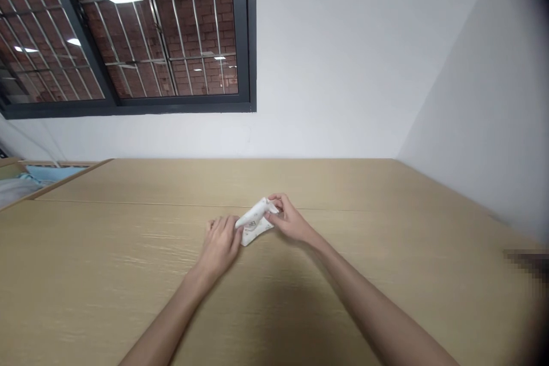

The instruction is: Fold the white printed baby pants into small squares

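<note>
Between my two hands is a small white soft packet (pixel 254 223) with dark print and faint specks on it, folded or creased along its length. My left hand (pixel 221 237) grips its left end, the thumb pressed along the near edge and the fingers curled behind. At the packet's upper right end, my right hand (pixel 289 220) pinches a corner between thumb and fingers. The packet is tilted, its right end higher in the view. What is inside it does not show.
The hands are over a wide wooden board surface (pixel 128 274) with a seam across it. A white wall (pixel 326 68) and a barred, dark-framed window (pixel 184 107) stand behind. Light blue cloth (pixel 55 174) lies beyond the surface's left edge.
</note>
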The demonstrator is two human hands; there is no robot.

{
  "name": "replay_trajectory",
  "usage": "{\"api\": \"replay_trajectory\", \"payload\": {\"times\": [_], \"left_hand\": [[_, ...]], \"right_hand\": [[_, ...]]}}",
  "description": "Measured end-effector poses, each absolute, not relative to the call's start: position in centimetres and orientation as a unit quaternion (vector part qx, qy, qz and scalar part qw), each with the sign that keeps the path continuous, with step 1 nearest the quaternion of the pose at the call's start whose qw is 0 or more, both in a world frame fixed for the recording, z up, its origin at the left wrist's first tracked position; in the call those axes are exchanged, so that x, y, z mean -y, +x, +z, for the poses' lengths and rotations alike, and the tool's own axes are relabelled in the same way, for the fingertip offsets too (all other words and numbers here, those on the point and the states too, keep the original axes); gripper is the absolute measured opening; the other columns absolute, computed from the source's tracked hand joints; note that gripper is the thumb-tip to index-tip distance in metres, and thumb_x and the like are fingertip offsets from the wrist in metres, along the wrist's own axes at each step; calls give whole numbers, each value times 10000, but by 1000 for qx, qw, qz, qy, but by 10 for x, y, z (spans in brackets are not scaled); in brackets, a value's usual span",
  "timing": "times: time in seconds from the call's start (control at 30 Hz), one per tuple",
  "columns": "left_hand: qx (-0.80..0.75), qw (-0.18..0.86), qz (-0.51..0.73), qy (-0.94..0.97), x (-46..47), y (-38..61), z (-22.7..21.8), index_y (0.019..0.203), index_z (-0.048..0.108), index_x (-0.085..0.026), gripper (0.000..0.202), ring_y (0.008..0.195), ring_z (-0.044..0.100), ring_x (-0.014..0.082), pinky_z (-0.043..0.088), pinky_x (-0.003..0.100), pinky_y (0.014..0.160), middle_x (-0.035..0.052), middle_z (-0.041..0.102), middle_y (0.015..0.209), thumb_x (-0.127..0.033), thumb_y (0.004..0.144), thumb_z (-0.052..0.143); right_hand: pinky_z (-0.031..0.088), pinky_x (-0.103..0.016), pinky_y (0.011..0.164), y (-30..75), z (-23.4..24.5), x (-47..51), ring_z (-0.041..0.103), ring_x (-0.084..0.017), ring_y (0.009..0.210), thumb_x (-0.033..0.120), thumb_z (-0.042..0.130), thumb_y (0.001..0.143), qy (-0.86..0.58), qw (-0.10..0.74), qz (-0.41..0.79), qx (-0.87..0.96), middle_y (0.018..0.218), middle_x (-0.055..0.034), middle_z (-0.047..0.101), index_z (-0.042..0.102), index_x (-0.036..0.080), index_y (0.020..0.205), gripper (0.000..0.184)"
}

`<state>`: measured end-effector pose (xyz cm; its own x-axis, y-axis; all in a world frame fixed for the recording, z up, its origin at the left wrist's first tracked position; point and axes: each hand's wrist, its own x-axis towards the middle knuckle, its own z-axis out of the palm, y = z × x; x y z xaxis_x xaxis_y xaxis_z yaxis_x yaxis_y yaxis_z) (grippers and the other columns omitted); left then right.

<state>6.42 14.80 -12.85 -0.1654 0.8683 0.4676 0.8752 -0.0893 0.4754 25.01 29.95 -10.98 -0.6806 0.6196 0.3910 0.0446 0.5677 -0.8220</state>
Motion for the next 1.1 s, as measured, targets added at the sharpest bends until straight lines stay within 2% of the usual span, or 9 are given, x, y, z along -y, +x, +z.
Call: {"api": "replay_trajectory", "payload": {"times": [0.17, 0.33, 0.5, 0.57, 0.63, 0.77, 0.87, 1.0, 1.1], "left_hand": [[648, -146, -425, -615, -142, 80, -131, 1224, 458, -187, 332, 731, 614, 177, 477, 279, 661, 13, 641, 845, -431, 1000, 429], [654, -259, -415, -577, -134, 92, -135, 1352, 379, -212, 487, 730, 592, 185, 467, 294, 680, -21, 597, 802, -341, 916, 554], [739, -50, -224, -634, -131, 98, -136, 1238, 511, -174, 312, 943, 636, 323, 475, 466, 833, 117, 676, 995, -312, 960, 476], [752, 33, -180, -633, -131, 99, -136, 1105, 582, -157, 259, 1002, 610, 379, 461, 534, 862, 163, 657, 1035, -343, 978, 452], [729, 58, -196, -653, -130, 100, -137, 1088, 598, -160, 271, 1036, 602, 365, 476, 528, 891, 164, 644, 1081, -344, 997, 421], [626, 27, -241, -741, -124, 114, -143, 1341, 508, -203, 370, 1238, 564, 303, 484, 465, 1027, 138, 586, 1351, -290, 989, 434], [622, -8, -199, -757, -121, 129, -154, 1379, 517, -201, 448, 1257, 572, 346, 509, 512, 1019, 152, 600, 1365, -263, 936, 488], [639, 40, -148, -754, -124, 141, -167, 1404, 539, -147, 506, 1254, 578, 401, 508, 573, 1027, 191, 635, 1320, -267, 913, 512], [636, 77, -121, -758, -124, 146, -169, 1382, 565, -104, 486, 1215, 604, 420, 535, 576, 997, 227, 621, 1330, -299, 940, 513]], "right_hand": [[535, -318, 712, 252, -105, -302, 671, -208, 853, 334, 594, 907, -280, 313, 511, 750, 986, -49, 672, 388, 216, 1292, 453], [540, -311, 707, 255, -118, -304, 676, -208, 840, 369, 629, 903, -341, 252, 488, 762, 961, -54, 675, 457, 193, 1265, 438], [535, -381, 911, 244, -129, -307, 662, -227, 1050, 380, 564, 943, -388, 336, 426, 745, 1288, -181, 591, 454, 164, 1304, 434], [517, -412, 964, 240, -123, -305, 646, -230, 1094, 371, 513, 963, -394, 396, 389, 733, 1344, -190, 558, 443, 167, 1336, 430], [509, -421, 992, 240, -111, -298, 622, -233, 1154, 407, 477, 986, -351, 414, 371, 754, 1381, -172, 553, 448, 184, 1372, 446], [437, -427, 1109, 246, -82, -270, 514, -236, 1348, 485, 429, 1025, -190, 264, 393, 860, 1509, -98, 506, 477, 229, 1454, 502], [391, -423, 1161, 246, -75, -247, 484, -228, 1392, 477, 450, 1029, -74, 125, 387, 911, 1486, -37, 547, 554, 265, 1424, 461], [473, -357, 1098, 239, -91, -236, 564, -211, 1320, 407, 396, 1062, 1, 105, 302, 948, 1352, -20, 663, 698, 275, 1264, 386], [410, -426, 1162, 238, -106, -244, 497, -252, 1385, 395, 352, 1075, -56, 64, 249, 965, 1424, -36, 603, 701, 264, 1265, 418]]}}
